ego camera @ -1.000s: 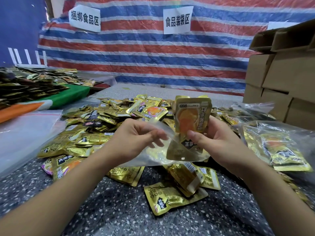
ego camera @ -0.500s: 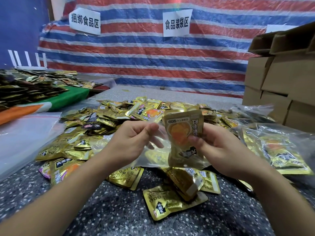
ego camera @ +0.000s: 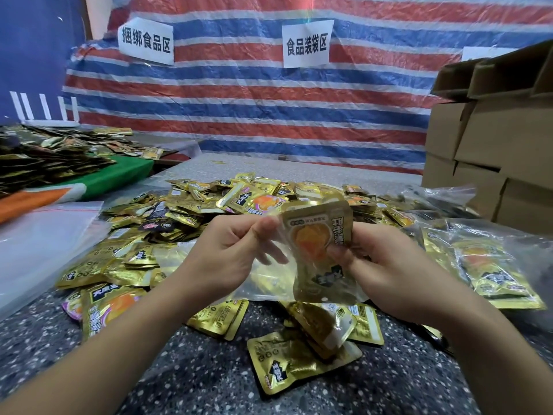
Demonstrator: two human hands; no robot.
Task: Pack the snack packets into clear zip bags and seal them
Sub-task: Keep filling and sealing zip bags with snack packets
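On a speckled table point(ego camera: 185, 381), two hands are sliding one gold packet point(ego camera: 320, 253) into one clear zip bag point(ego camera: 269, 280).
Behind them a heap of gold packets point(ego camera: 191, 205), too many to count, is lying loose; the left hand point(ego camera: 230, 259) is pinching the bag's mouth between thumb and forefinger, while the right hand point(ego camera: 386, 271) is gripping the upright packet, fingers curled round its edge.

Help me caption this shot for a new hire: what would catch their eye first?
The two hands at centre: the right hand holds a gold snack packet upright while the left hand pinches the clear zip bag. Behind them a heap of gold packets covers the speckled table, before a striped tarp.
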